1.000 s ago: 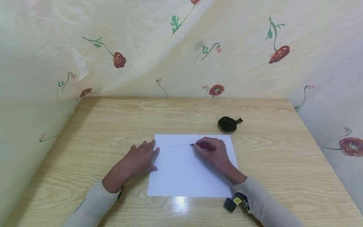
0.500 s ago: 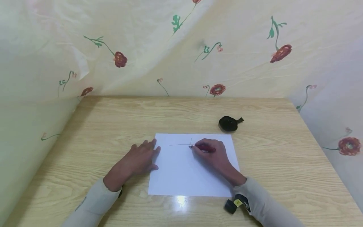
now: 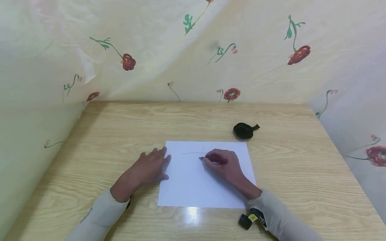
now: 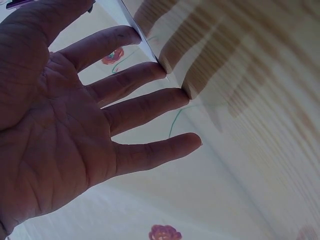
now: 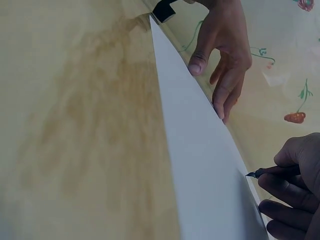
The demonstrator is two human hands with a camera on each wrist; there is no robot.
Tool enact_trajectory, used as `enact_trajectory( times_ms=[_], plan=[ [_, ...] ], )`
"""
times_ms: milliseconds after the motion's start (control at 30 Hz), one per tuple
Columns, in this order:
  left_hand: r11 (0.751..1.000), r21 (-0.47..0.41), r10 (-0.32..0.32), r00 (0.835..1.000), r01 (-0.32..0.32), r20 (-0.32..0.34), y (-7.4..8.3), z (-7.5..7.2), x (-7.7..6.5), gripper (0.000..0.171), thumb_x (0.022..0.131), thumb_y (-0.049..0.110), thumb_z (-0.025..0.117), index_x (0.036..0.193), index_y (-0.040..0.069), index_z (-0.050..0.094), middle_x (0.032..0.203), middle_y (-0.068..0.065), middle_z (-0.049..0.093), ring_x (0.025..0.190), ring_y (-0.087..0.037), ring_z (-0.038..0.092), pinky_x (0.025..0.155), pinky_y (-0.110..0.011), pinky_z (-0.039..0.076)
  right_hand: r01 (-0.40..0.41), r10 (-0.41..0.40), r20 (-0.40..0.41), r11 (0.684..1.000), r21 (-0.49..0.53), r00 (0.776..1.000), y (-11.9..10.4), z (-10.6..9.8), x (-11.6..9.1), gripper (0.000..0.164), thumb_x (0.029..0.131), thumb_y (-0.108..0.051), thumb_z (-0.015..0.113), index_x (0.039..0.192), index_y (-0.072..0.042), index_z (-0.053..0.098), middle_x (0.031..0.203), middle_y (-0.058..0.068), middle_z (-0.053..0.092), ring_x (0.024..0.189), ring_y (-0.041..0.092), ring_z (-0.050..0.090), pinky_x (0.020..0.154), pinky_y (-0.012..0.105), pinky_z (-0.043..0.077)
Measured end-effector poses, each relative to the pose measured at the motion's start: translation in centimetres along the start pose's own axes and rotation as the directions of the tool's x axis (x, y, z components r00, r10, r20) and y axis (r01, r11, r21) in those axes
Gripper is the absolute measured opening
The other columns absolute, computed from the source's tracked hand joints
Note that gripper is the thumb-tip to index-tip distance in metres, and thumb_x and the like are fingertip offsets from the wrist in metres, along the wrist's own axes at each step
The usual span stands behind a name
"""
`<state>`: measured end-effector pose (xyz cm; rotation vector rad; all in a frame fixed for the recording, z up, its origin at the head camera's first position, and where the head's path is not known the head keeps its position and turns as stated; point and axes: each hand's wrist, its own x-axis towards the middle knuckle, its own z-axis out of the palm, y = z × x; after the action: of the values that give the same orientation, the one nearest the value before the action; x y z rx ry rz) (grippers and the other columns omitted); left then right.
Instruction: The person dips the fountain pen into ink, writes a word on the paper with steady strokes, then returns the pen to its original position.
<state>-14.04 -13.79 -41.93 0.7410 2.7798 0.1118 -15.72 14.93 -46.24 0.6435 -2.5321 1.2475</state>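
A white sheet of paper (image 3: 187,187) lies on the wooden table, bearing a thin horizontal line and a short stroke that crosses it and bends down to the left. My right hand (image 3: 229,167) pinches a red pen (image 3: 220,160), its dark tip at the lower end of that stroke. The right wrist view shows the pen (image 5: 261,172) between thumb and fingers. At the sheet's left edge rests my left hand (image 3: 147,169), fingers spread and fingertips on the paper's margin. Its palm and extended fingers (image 4: 150,114) fill much of the left wrist view.
Behind the sheet, to the right, sits a small black rounded object (image 3: 243,131) with a short tab. A black block with a yellow label is strapped at the right wrist. Flower-patterned cloth (image 3: 150,50) hangs behind the table (image 3: 301,160) and at both sides.
The pen tip has moved down and slightly left, and the short stroke now passes below the horizontal line. My left hand keeps its place on the sheet's edge.
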Motion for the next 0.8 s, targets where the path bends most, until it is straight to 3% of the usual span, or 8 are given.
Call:
enact_trajectory(
  times_ms=[200,800],
  plan=[
    [1.000,0.011,-0.003,1.000,0.003,-0.001,-0.1,0.2,0.1,0.069,0.087,0.035,0.078,0.143,0.004,0.053,0.154,-0.024,0.038,0.137,-0.049,0.039,0.096,-0.068,0.039,0.015,-0.016,0.014,0.999,0.049,1.000,-0.4,0.3,-0.3,0.008,0.079,-0.009,0.082,0.085,-0.014,0.078,0.079,-0.008,0.074,0.064,0.000,0.063,0.064,0.021,0.049],
    [0.999,-0.034,-0.017,1.000,0.017,0.003,0.2,-0.1,0.1,0.069,0.087,0.034,0.078,0.144,0.005,0.052,0.155,-0.023,0.035,0.138,-0.049,0.036,0.097,-0.069,0.038,0.046,-0.047,0.044,0.999,0.029,0.998,-1.1,0.8,-0.6,0.005,0.082,-0.016,0.082,0.084,-0.013,0.078,0.080,-0.011,0.074,0.066,0.001,0.062,0.065,0.026,0.051]
  ],
)
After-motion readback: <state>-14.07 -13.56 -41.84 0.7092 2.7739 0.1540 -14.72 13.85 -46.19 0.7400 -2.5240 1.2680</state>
